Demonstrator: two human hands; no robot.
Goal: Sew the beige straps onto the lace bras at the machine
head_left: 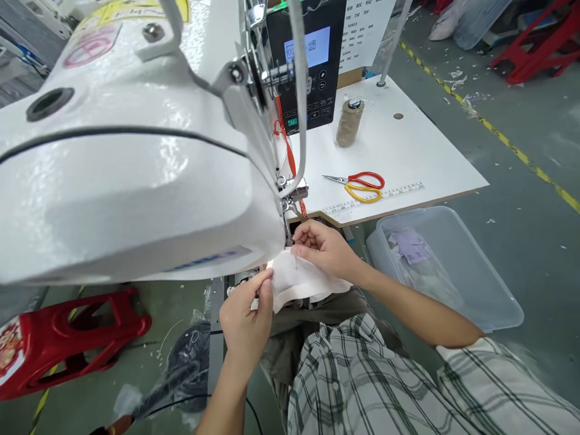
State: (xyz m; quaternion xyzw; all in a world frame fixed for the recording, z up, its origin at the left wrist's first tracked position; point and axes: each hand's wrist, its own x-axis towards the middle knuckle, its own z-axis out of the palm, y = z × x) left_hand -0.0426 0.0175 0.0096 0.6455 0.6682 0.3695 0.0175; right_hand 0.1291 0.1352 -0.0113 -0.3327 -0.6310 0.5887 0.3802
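Pale fabric held in both hands beside a sewing machine needle

A translucent plastic bin (484, 272) sits beyond the counter's front edge, on the person's right. Inside, toward its left side, lie clear plastic packaging (432, 281) and a lilac slip (411, 246); any writing on the slip is too small to read. On the counter (439, 151), a tan thread spool (350, 124) stands in a loose, clear wrapper.

The pale fabric (294, 281) is below the head of the white sewing machine (127, 199), with its upper edge close to the needle area. Its longer visible extent runs sideways, from the left hand's fingertips toward the lower right — its curved lower edge faces the person's lap, and the right end droops slightly.

The left hand (248, 311) pinches the fabric's left edge between thumb and finger. The right hand (324, 246) is curled, its thumb lying on the upper part of the fabric near the needle; whether its fingertips also grip a thread, I cannot tell.

Scissors (364, 186) with one red and one yellow handle lie beside a ruler strip (401, 190), blades toward the machine.
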